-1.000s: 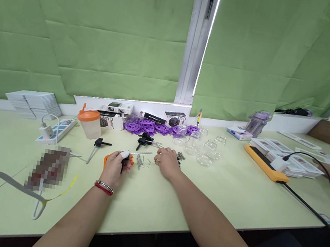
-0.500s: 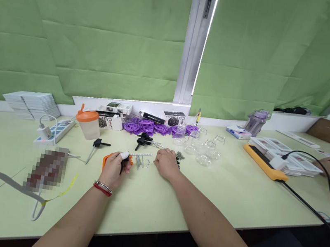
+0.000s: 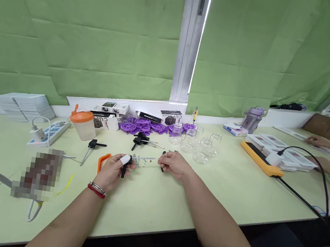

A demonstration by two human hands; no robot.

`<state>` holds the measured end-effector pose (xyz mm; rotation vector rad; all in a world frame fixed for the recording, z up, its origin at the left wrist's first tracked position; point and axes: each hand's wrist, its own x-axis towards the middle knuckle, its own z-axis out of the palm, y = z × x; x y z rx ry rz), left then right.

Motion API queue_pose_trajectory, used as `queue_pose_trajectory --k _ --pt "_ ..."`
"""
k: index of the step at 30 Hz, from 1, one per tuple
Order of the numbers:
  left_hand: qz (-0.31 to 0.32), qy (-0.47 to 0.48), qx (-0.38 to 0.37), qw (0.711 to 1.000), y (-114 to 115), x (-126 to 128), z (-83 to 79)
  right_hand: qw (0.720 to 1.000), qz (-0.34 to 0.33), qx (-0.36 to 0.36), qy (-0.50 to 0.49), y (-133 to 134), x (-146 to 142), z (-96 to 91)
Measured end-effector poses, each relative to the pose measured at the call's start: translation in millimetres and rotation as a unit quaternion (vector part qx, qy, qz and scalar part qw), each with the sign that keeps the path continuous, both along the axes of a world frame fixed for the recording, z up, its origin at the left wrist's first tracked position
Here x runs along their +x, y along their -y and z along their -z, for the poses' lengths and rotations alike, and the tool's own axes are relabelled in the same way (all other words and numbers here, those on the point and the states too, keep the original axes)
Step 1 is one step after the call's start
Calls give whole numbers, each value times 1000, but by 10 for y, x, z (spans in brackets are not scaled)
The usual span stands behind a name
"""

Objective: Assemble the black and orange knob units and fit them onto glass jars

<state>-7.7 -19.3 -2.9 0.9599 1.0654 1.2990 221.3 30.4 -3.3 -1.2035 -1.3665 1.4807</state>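
Observation:
My left hand (image 3: 114, 169) is closed round a black part with a thin metal rod (image 3: 143, 158) that sticks out to the right. A white cover sits on its fingertip. An orange piece (image 3: 102, 160) lies just left of that hand. My right hand (image 3: 173, 163) is lifted off the table, fingers pinched on a small dark part (image 3: 162, 165) near the rod's tip. Small metal screws (image 3: 141, 161) lie on the table between the hands.
Behind the hands lie purple gear-like parts (image 3: 142, 126), clear glass jars (image 3: 201, 144), black handled parts (image 3: 140, 139), boxes and an orange-lidded cup (image 3: 82, 123). A power strip (image 3: 47, 133) is at left. An orange-edged device with a black cable (image 3: 297, 194) and another person's hands (image 3: 327, 164) are at right.
My right hand rose from the table and came toward the rod with a small dark part pinched. My left hand lifted the black part slightly. The view shifted a little.

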Motion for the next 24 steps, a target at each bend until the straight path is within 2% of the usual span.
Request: queue_pose_trajectory --k 4,7,12,16,20,24 --pt "-22 -19 -14 999 -10 25 19 994 6 41 101 -17 -22 52" --pt "-39 -27 -18 999 -24 22 40 979 -2 85 187 12 -52 72" --pt "-72 -40 -17 996 -35 -5 60 923 -25 178 340 106 -182 -4" --pt "-85 -50 -14 995 -29 -2 52 875 -63 205 434 115 -312 -64" --pt "-90 -65 -4 994 -17 8 29 840 -92 218 489 74 -361 -62" --pt "-96 -65 -6 993 -11 -2 14 817 -105 234 516 64 -352 -49"
